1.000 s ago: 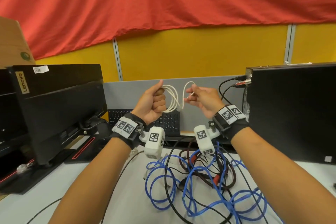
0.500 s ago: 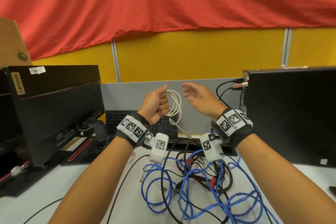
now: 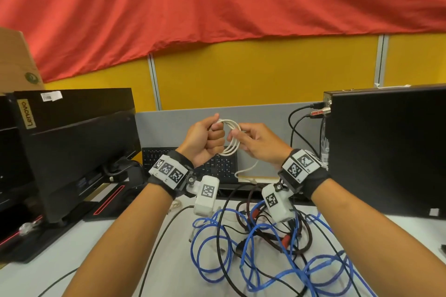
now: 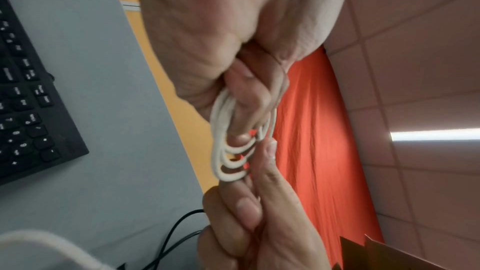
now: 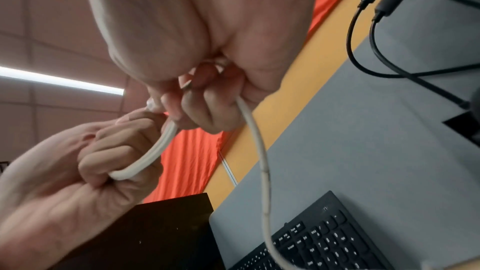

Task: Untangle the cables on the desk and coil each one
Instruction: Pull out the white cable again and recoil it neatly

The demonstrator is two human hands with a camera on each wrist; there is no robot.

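A white cable (image 3: 232,138) hangs in a small coil of several loops in the air above the desk. My left hand (image 3: 209,137) grips the coil's left side in a fist, also seen in the left wrist view as loops of white cable (image 4: 226,151). My right hand (image 3: 251,138) pinches the coil's right side, and the loose tail of the white cable (image 5: 262,163) runs down from its fingers toward the desk. Below lies a tangle of blue cable (image 3: 255,255), black cable (image 3: 223,243) and dark red cable (image 3: 270,234) on the white desk (image 3: 48,272).
A black monitor (image 3: 79,152) stands on the left, a black computer tower (image 3: 386,147) on the right with black leads (image 3: 293,128) plugged in. A black keyboard (image 3: 217,164) leans at the grey partition (image 3: 169,128). A cardboard box (image 3: 14,60) is far left.
My right hand let go, swung out, then came back and took the coil's right side. Both hands sank a little, and the coil has gained a loop.
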